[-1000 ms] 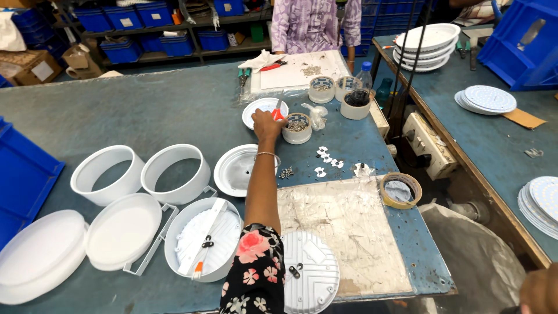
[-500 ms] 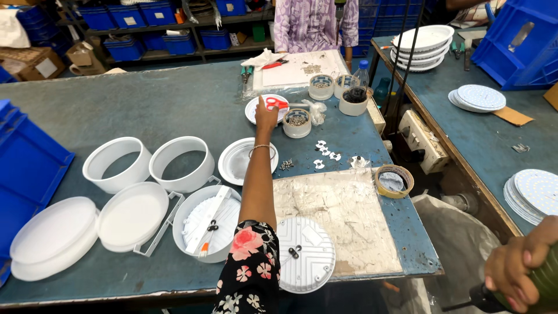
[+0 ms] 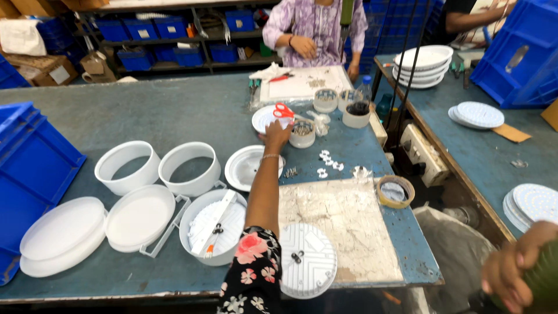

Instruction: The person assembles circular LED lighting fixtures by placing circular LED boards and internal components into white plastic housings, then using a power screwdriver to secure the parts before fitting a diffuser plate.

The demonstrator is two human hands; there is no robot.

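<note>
My left hand [image 3: 277, 135] is stretched far out over the blue-grey table [image 3: 192, 110], in a floral sleeve. Its fingertips meet the red-handled scissors [image 3: 284, 110], which lie on a white round plate [image 3: 263, 120]; whether the fingers grip them is unclear. My right hand [image 3: 514, 270] sits at the lower right corner, closed around a dark green rounded object [image 3: 545, 279] that is partly cut off by the frame. A small white cup of tiny parts [image 3: 303, 134] stands just right of my left hand.
White round housings [image 3: 125, 167] [image 3: 189, 168], flat lids [image 3: 61, 232], a patterned disc [image 3: 307, 260], a tape roll [image 3: 394, 191] and a worn white mat [image 3: 343, 224] crowd the near table. Blue crates [image 3: 32, 163] stand left. A person in purple [image 3: 317, 29] works opposite. Plate stacks [image 3: 423, 63] sit right.
My right hand has come into view at the lower right holding the green object. My left hand stays at the scissors, drawn back slightly.
</note>
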